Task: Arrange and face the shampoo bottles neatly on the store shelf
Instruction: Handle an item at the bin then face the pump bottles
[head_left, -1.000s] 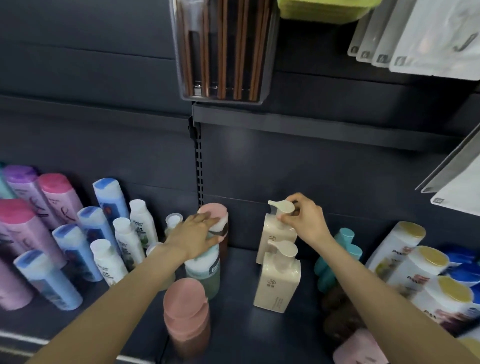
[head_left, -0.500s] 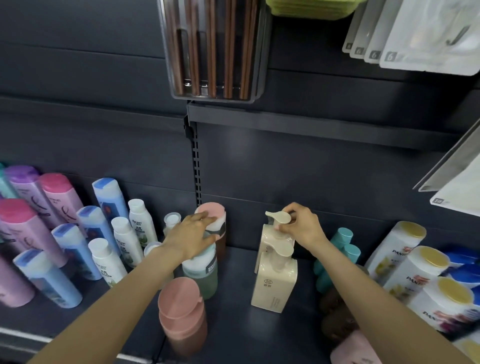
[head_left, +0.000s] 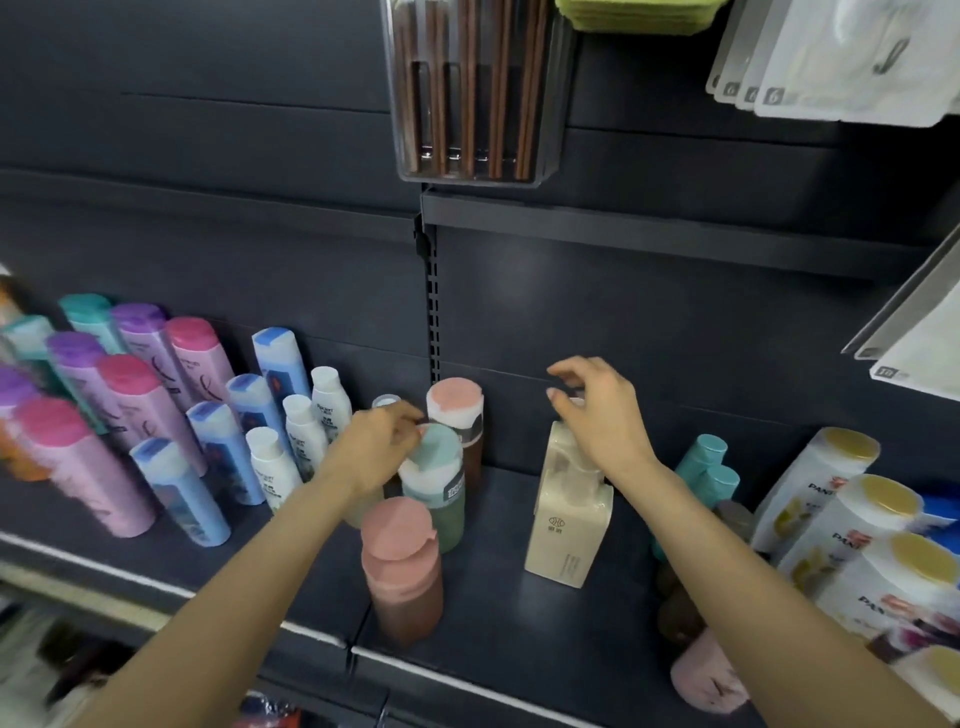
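On the dark shelf (head_left: 519, 629) stand two cream pump bottles in a file, the front one (head_left: 567, 525) with its label turned forward, the rear one (head_left: 557, 441) mostly hidden. My right hand (head_left: 602, 415) hovers over the rear pump with fingers spread and holds nothing. To the left stands a green bottle with a pale green cap (head_left: 435, 467). My left hand (head_left: 374, 447) has its blurred, curled fingertips at that cap's left rim; whether it grips is unclear. A pink-capped brown bottle (head_left: 402, 566) stands in front, another (head_left: 457, 410) behind.
Rows of pink, purple, blue and white bottles (head_left: 156, 415) lean at the left. Teal bottles (head_left: 709, 467) and white gold-capped bottles (head_left: 852, 509) crowd the right. An upper shelf rail (head_left: 623, 223) and a hanging clear box of chopsticks (head_left: 467, 93) sit overhead.
My right hand has let go of the rear pump head and lifted with fingers spread. My left hand slid off the green bottle's top to its left rim, uncovering the cap.
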